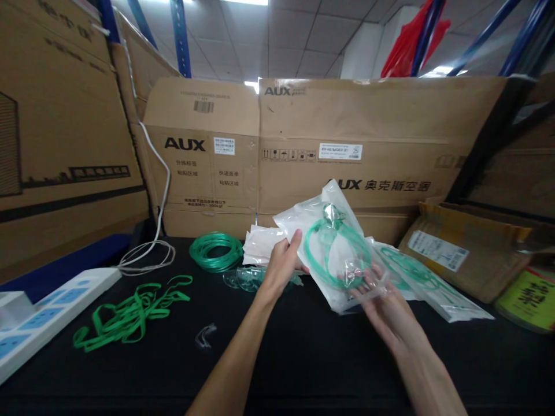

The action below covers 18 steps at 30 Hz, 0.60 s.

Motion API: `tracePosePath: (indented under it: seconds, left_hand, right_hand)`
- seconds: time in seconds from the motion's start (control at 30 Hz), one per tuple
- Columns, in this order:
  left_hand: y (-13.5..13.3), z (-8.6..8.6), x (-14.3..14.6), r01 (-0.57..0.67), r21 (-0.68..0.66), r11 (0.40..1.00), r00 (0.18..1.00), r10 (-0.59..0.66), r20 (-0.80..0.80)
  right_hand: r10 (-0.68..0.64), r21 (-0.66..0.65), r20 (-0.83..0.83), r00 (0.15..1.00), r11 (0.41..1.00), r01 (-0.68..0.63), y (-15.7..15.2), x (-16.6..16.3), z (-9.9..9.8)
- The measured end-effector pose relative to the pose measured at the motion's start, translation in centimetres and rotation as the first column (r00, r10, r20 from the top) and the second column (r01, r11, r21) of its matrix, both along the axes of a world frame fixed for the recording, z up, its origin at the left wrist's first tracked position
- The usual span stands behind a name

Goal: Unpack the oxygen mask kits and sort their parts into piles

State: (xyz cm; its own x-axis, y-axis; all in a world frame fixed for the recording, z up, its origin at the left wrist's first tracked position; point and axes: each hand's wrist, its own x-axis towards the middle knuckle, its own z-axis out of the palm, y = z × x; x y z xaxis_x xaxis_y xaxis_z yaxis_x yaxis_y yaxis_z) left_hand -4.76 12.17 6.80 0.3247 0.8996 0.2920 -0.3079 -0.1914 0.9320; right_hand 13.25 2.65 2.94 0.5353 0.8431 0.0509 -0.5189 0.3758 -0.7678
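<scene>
Both hands hold up a see-through pouch with white backing (332, 251), tilted over the table. Inside lie a coil of green tubing and clear green plastic parts, perhaps a breathing mask. My left hand (280, 263) grips the pouch's left edge, thumb up, its other fingers partly hidden. At the lower right corner, my right hand (385, 306) is closed on the film, its fingertips showing through the plastic. Clear green moulded pieces (246, 278), which look like masks, lie behind my left wrist. To the right rests another pouch with green tubing (427, 280).
Left of my hands are a green tubing coil (217, 251), a heap of green elastic straps (134, 315) and small clear strips (205, 335). White pouches (262, 242) lie behind. A power strip (56, 312), cardboard panels (208, 150), an open carton (446, 248) and a yellow-labelled tub (529, 300) surround the black table.
</scene>
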Motion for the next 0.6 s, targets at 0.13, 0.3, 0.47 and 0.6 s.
tracePosePath:
  seconds: [0.13, 0.3, 0.47, 0.6]
  left_hand:
    - [0.9, -0.8, 0.1, -0.126, -0.046, 0.991, 0.992, 0.127, 0.016]
    - [1.5, -1.1, 0.0, -0.269, -0.085, 0.959, 0.961, 0.274, 0.046]
    - [2.3, -1.0, -1.1, -0.403, -0.110, 0.908, 0.908, 0.412, 0.076]
    - [3.1, -1.0, -1.8, -0.471, -0.117, 0.874, 0.875, 0.480, 0.064]
  right_hand:
    - [0.009, -0.105, 0.102, 0.995, 0.994, 0.002, -1.3, 1.3, 0.7]
    - [0.038, -0.179, 0.187, 0.982, 0.984, -0.004, -2.8, 2.1, 1.1]
    - [0.019, -0.246, 0.195, 0.981, 0.969, 0.031, -4.3, 3.4, 0.7]
    - [-0.096, -0.322, 0.189, 0.977, 0.934, 0.154, -5.8, 5.6, -0.2]
